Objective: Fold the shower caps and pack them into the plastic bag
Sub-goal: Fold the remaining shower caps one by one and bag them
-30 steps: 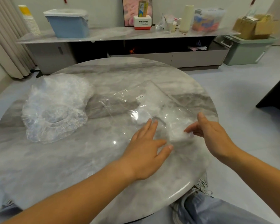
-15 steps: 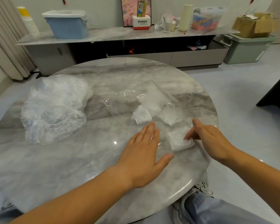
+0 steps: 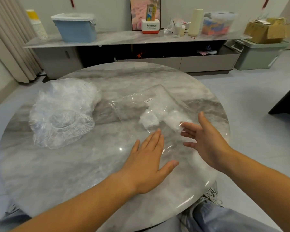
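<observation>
Both hands are open: the left hand [image 3: 146, 158] lies flat at the near edge of the clear plastic bag [image 3: 159, 101], and the right hand [image 3: 208, 141] is spread above it. Folded shower caps [image 3: 149, 119] sit inside. The unfolded pile of shower caps [image 3: 62, 113] lies well to the left, so the left hand looks the likelier to fetch from it
</observation>
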`<action>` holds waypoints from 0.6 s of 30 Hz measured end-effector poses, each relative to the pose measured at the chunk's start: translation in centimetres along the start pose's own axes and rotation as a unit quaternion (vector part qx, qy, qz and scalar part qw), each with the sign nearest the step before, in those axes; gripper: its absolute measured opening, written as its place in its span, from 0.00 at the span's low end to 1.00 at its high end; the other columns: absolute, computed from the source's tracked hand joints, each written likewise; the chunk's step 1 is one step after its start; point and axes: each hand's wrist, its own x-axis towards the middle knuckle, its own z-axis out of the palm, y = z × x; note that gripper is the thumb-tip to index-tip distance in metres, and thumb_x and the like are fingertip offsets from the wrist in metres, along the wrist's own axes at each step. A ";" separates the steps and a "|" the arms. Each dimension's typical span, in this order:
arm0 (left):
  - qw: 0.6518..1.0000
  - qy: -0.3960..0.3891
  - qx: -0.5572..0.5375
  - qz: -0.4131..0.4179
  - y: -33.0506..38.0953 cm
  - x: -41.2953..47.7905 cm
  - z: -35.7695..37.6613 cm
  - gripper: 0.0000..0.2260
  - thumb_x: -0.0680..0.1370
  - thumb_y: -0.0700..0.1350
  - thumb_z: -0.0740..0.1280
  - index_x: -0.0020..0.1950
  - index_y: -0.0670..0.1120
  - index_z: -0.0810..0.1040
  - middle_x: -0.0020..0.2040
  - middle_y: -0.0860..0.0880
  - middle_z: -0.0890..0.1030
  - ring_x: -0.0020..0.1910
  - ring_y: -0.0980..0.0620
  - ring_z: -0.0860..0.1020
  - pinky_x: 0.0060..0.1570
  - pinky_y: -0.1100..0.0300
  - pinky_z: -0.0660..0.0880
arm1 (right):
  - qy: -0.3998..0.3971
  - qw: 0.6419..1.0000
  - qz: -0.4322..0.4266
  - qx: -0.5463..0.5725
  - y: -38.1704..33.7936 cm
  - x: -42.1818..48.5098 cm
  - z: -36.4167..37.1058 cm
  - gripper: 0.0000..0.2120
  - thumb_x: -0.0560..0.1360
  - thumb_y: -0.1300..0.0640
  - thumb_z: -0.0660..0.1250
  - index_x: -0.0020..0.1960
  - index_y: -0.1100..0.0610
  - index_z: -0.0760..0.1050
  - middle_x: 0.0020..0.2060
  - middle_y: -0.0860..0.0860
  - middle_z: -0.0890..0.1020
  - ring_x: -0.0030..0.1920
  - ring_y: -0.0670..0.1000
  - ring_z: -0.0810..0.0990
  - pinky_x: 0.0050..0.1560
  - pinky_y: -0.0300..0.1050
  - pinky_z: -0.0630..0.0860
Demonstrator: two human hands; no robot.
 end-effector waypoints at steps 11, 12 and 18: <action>0.996 -0.016 -0.070 0.046 -0.2 -1.1 -0.9 0.37 0.80 0.69 0.47 0.82 0.53 0.40 0.81 0.59 0.36 0.78 0.62 0.35 0.78 0.42 0.38 | 0.076 0.958 0.066 0.270 -1.4 2.1 3.2 0.41 0.77 0.30 0.61 0.68 0.67 0.70 0.60 0.61 0.77 0.52 0.56 0.77 0.54 0.48 0.76; 0.996 -0.019 -0.072 0.048 -0.2 -1.2 -0.9 0.37 0.80 0.69 0.47 0.82 0.53 0.40 0.81 0.59 0.37 0.78 0.62 0.35 0.79 0.42 0.38 | 0.082 0.952 0.065 0.288 -1.4 2.2 3.3 0.42 0.77 0.31 0.61 0.69 0.68 0.69 0.65 0.62 0.75 0.56 0.57 0.78 0.56 0.48 0.76; 0.996 -0.019 -0.077 0.047 -0.3 -1.6 -1.0 0.36 0.80 0.68 0.49 0.83 0.53 0.44 0.82 0.59 0.39 0.79 0.62 0.37 0.79 0.43 0.38 | 0.110 0.932 0.048 0.341 -1.7 3.1 3.9 0.39 0.77 0.33 0.64 0.65 0.70 0.73 0.56 0.63 0.75 0.53 0.57 0.78 0.61 0.48 0.79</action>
